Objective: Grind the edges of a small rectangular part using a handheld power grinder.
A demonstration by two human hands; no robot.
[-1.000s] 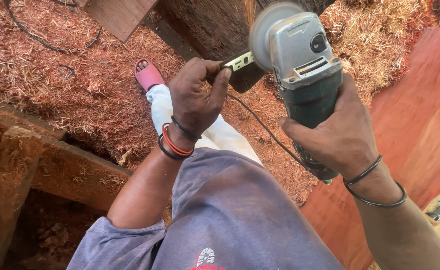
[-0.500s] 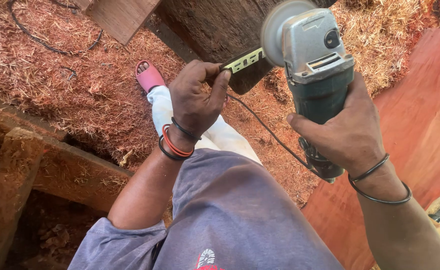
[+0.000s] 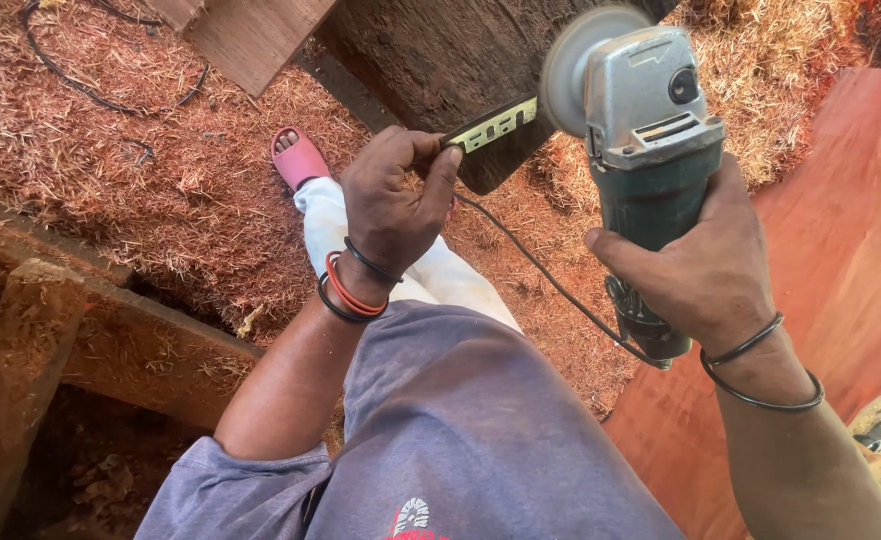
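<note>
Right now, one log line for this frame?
left hand: grips plane | right hand: grips grinder | disc near beam | floor: shavings

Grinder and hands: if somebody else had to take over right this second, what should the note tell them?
Right hand: wrapped around the green body of the grinder, disc up against the dark wood block.
Left hand: gripping a small flat dark tool with a yellow strip, held at the block's edge.
Cord runs from the grinder across the sawdust.
Done: cannot tell how much of the block is ground.
Left: cannot be judged from this view.
A foot in a pink sandal sits just below the work.
</note>
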